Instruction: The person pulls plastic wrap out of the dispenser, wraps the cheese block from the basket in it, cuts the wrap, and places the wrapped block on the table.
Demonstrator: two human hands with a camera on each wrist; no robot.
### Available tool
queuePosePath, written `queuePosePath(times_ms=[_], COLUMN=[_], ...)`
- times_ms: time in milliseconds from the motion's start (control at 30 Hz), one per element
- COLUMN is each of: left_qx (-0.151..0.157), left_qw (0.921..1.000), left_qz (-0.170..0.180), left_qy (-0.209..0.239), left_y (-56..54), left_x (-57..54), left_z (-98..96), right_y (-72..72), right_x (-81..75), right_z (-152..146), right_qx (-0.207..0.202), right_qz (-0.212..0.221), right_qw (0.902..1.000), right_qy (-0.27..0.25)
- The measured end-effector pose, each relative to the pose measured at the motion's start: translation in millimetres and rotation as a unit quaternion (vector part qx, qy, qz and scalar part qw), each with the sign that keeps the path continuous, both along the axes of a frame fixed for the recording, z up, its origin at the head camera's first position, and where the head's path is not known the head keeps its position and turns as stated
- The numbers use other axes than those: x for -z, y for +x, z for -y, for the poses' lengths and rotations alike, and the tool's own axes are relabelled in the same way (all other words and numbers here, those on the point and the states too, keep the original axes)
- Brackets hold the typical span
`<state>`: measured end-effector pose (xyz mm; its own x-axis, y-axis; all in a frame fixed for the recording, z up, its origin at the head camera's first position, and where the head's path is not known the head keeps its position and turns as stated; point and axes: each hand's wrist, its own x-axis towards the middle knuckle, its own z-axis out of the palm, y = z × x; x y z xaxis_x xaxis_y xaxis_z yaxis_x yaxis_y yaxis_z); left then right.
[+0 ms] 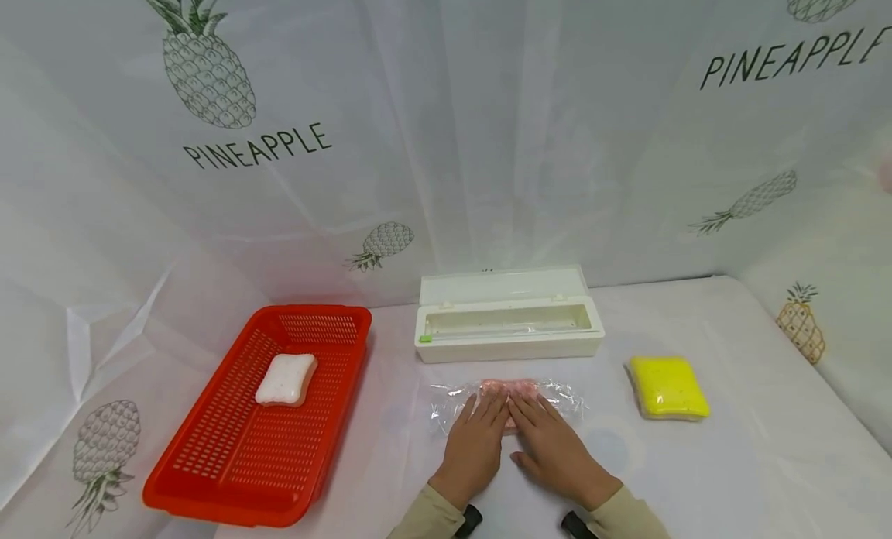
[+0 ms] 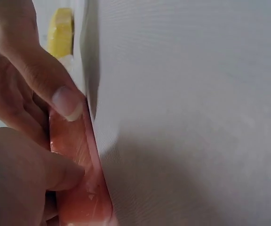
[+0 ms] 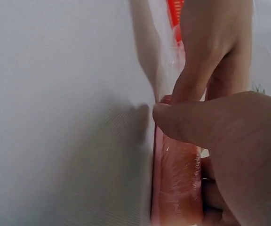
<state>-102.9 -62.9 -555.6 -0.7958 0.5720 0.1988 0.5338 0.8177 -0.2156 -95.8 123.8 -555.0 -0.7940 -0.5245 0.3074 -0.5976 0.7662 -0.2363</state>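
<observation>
A pink cushion-shaped block (image 1: 514,385) lies at the middle of the table, wrapped in clear plastic film (image 1: 446,409) that spreads out crinkled past both its ends. My left hand (image 1: 476,444) rests on its left part with straight fingers. On its right part lies my right hand (image 1: 557,454), the fingers also straight and meeting the left ones. Close up in the left wrist view, the left thumb touches the near side of the film-covered pink block (image 2: 81,205). In the right wrist view, the right thumb lies over its near edge.
Behind the hands stands a white film dispenser box (image 1: 512,349) with its lid raised and a green slider (image 1: 426,339). To the left, a red plastic basket (image 1: 237,469) holds a white cushion-shaped block (image 1: 284,379). A yellow block (image 1: 667,388) lies to the right. Pineapple-print cloth backs the table.
</observation>
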Motion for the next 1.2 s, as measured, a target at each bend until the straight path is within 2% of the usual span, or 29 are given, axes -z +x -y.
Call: queuePosePath(times_ms=[100, 267, 500, 600, 667, 800, 900, 1067, 1133, 1200], left_qx=[0.004, 0.029, 0.05, 0.054, 0.055, 0.054, 0.053, 0.064, 0.07, 0.075], left_qw=[1.0, 0.9993, 0.9935, 0.9913, 0.991, 0.992, 0.9936, 0.993, 0.9918, 0.9902], left_qz=[0.001, -0.023, -0.088, -0.096, -0.094, -0.086, -0.072, -0.042, -0.024, -0.002], left_qy=[-0.003, -0.004, 0.053, 0.072, 0.077, 0.075, 0.07, 0.09, 0.104, 0.118], left_y=[-1.4, -3.7, -12.4, -17.3, -20.6, -27.1, -31.0, -35.9, -36.5, -34.9], left_x=[2.1, 5.9, 7.3, 7.0, 5.5, 0.2, -3.5, -2.4, -2.8, -4.9], left_z=[1.9, 5.8, 10.6, 11.8, 12.2, 11.9, 9.9, 6.5, 6.7, 7.8], right_y=[2.1, 9.8, 16.5, 18.6, 21.0, 28.4, 33.9, 36.0, 33.9, 30.5], right_x=[-2.6, -8.0, -13.7, -13.7, -13.4, -14.7, -16.2, -17.1, -16.3, -14.8], right_z=[1.6, 3.3, 7.5, 10.0, 10.8, 11.2, 14.3, 15.9, 10.4, 1.1], right_qx=[0.01, 0.035, 0.058, 0.066, 0.071, 0.068, 0.065, 0.062, 0.054, 0.036], right_qz=[0.005, -0.008, -0.006, -0.01, -0.005, 0.046, 0.061, 0.031, 0.008, -0.018], right_qw=[0.9999, 0.9992, 0.9982, 0.997, 0.9962, 0.9951, 0.9945, 0.9966, 0.9984, 0.9982], right_qy=[-0.009, -0.016, 0.013, 0.038, 0.05, 0.054, 0.054, 0.046, 0.015, -0.044])
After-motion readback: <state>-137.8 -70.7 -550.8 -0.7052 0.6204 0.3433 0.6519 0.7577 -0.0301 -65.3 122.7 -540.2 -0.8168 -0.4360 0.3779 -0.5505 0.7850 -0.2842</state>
